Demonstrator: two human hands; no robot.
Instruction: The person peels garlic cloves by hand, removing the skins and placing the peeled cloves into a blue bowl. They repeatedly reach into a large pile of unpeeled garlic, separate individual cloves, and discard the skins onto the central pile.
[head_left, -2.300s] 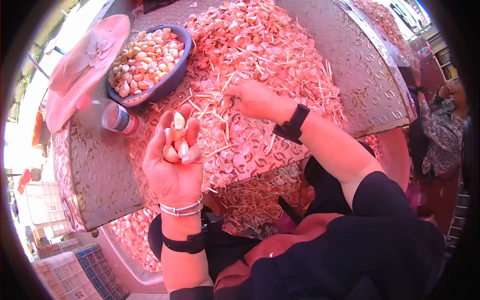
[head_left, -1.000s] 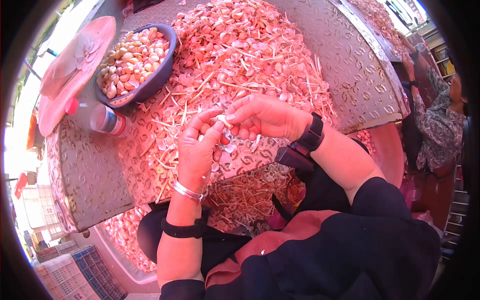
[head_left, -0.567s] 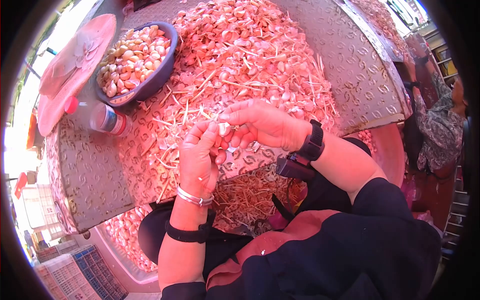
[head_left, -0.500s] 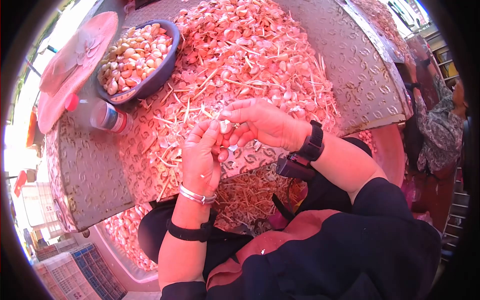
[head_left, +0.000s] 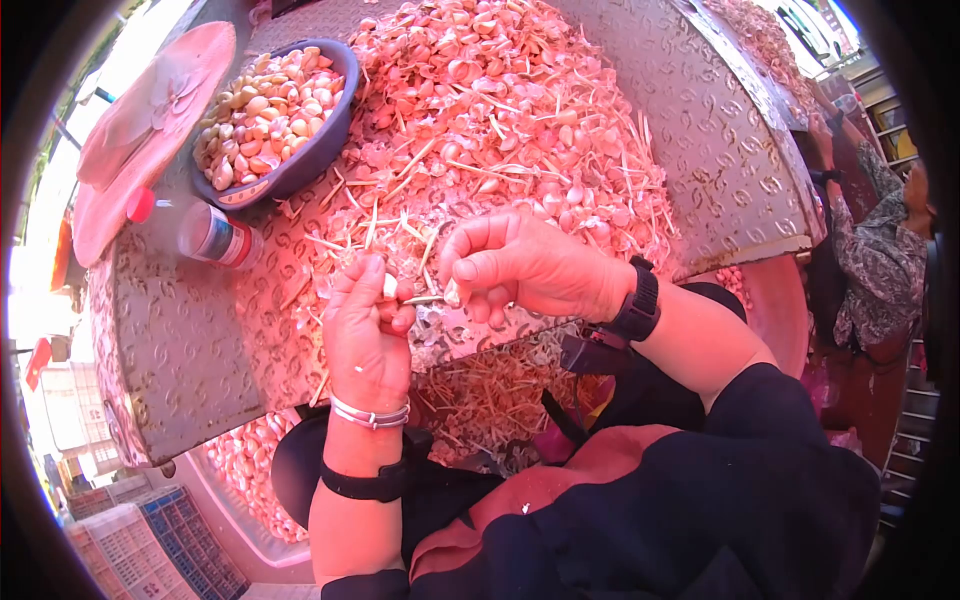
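Note:
My left hand (head_left: 368, 325), with a bracelet at the wrist, pinches a pale garlic clove (head_left: 390, 287) between thumb and fingers. Facing it, my right hand (head_left: 525, 262) is closed around another whitish piece of garlic (head_left: 452, 294) at its fingertips. A thin greyish strip (head_left: 424, 299), perhaps a small blade, spans the gap between the two hands; its far end is hidden by my right fingers. Both hands are above the near edge of a patterned metal table (head_left: 185, 345). Beyond them spreads a large heap of garlic cloves, skins and stalks (head_left: 500, 110).
At the back left are a blue bowl (head_left: 345, 115) of cloves, a straw hat (head_left: 150, 130) and a clear bottle (head_left: 220, 238) lying down with a red cap. Below the table, a tub (head_left: 255, 530) holds cloves. Another person in a patterned sleeve (head_left: 875, 270) is at right.
The hands have drawn apart: my left moved left and down with a clove, my right slightly right. The greyish strip now shows between them.

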